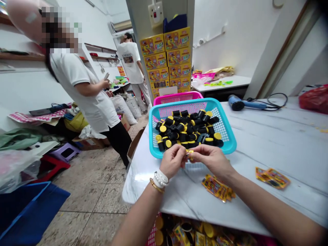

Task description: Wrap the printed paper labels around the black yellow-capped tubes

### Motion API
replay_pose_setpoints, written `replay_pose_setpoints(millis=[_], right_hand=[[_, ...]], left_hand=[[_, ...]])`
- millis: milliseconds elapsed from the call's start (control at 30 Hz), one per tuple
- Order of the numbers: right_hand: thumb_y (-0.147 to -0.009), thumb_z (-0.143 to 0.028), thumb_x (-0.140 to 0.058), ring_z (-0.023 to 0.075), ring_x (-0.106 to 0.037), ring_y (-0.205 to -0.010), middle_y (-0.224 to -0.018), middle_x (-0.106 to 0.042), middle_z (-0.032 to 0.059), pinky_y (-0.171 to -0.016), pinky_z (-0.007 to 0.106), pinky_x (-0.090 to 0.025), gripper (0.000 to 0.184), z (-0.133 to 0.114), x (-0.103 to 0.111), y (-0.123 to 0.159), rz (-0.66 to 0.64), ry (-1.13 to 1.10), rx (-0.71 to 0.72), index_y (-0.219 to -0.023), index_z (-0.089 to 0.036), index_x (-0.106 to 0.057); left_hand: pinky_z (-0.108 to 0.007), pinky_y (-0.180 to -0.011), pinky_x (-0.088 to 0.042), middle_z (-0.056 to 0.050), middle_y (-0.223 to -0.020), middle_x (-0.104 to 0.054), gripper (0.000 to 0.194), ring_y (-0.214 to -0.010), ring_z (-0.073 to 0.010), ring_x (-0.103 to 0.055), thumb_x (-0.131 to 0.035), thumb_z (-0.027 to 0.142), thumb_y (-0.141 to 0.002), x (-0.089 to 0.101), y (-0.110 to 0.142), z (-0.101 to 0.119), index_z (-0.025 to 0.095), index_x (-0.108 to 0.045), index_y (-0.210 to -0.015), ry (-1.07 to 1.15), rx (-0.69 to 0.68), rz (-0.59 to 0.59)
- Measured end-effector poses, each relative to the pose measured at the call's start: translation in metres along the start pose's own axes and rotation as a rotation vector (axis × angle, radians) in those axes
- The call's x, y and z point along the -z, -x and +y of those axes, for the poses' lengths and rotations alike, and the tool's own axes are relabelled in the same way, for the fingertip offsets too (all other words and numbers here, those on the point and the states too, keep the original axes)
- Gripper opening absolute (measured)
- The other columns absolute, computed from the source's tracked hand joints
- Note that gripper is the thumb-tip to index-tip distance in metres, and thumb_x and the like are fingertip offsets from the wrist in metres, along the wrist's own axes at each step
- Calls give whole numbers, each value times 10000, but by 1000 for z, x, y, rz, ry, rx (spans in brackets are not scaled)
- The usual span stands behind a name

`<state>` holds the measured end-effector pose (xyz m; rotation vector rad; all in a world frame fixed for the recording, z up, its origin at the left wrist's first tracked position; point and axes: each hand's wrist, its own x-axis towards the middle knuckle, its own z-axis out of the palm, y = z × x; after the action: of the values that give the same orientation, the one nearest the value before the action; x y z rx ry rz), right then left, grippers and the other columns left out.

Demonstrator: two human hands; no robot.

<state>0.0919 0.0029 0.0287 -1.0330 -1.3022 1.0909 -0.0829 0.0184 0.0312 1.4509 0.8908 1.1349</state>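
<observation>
Pinching one yellow piece [189, 154] between left hand [173, 160] and right hand [212, 159] by the turquoise basket [231, 143], we list its black canisters [183, 136] and two packet piles [217, 189] apparently remaining, finished count unclear.

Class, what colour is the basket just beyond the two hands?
The basket is turquoise blue; it shows best in the head view.
</observation>
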Motion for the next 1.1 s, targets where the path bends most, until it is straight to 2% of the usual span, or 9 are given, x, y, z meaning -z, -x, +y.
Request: replay_pose_setpoints(millis=[67,167,333,533,700,833,933,1033,1100], right_hand=[[-720,-451,-847,180,-723,-709,-852,-787,59,-718,350,-624,355,-3,1,-2,-136,-125,-177,-954,-188,-799],[-718,-413,-861,176,-732,-787,-955,-788,54,-775,350,-623,405,-6,5,-2,-262,-232,-244,-1066,-222,-784],[-631,-342,-924,164,-721,-732,-874,-763,29,-692,313,-637,250,-2,8,-2,-129,-342,-173,-792,-202,-791],[-673,-331,-903,158,-722,-726,-980,-712,33,-650,316,-660,256,1,9,-1,-169,-269,-140,-894,-237,-815],[-670,-344,-901,129,-698,-627,-984,-663,13,-552,305,-658,204,5,5,3,-68,-281,-70,-807,-232,-799],[-721,-368,-868,160,-723,-751,-1106,-673,55,-657,323,-675,238,-1,5,-1,-155,-153,-2,-910,-236,-808],[-761,-385,-837,159,-719,-746,-1091,-678,74,-648,307,-661,200,-19,12,9,-251,-33,144,-887,-231,-817],[-844,-305,-772,171,-730,-854,-1087,-692,69,-748,300,-642,111,-37,25,47,-434,232,289,-941,-274,-816],[-864,-250,-752,179,-726,-970,-1138,-702,59,-855,291,-615,202,-42,33,80,-555,442,339,-1051,-315,-795]], left_hand=[[-179,-387,-335,30,-573,-576,505,-399,-63,-467,-568,669,-875,-2,0,-1,168,-556,-812,29,115,-21],[-174,-312,-217,44,-499,-550,567,-306,-62,-387,-507,754,-851,-5,-1,-2,188,-520,-833,135,254,-48],[-163,-321,-293,25,-578,-621,606,-345,-75,-485,-663,713,-777,-5,1,-2,163,-583,-1018,318,255,-158],[-166,-300,-273,20,-520,-594,579,-307,-55,-449,-719,702,-730,-3,1,-2,148,-555,-767,300,307,-174],[-166,-308,-298,17,-550,-633,606,-312,-65,-471,-727,708,-703,-3,0,-2,146,-582,-877,370,359,-182],[-167,-292,-289,22,-504,-609,613,-280,-67,-441,-676,751,-722,-3,0,-3,158,-549,-817,339,359,-191],[-178,-297,-333,10,-504,-619,678,-294,-103,-496,-588,804,-758,-2,2,-1,148,-566,-928,237,331,-184],[-175,-310,-363,24,-509,-614,746,-321,-124,-540,-545,821,-777,-2,6,5,142,-547,-1087,139,255,-108],[-170,-322,-368,21,-532,-623,751,-334,-119,-547,-535,815,-789,-2,7,8,144,-536,-1124,132,222,-83]])
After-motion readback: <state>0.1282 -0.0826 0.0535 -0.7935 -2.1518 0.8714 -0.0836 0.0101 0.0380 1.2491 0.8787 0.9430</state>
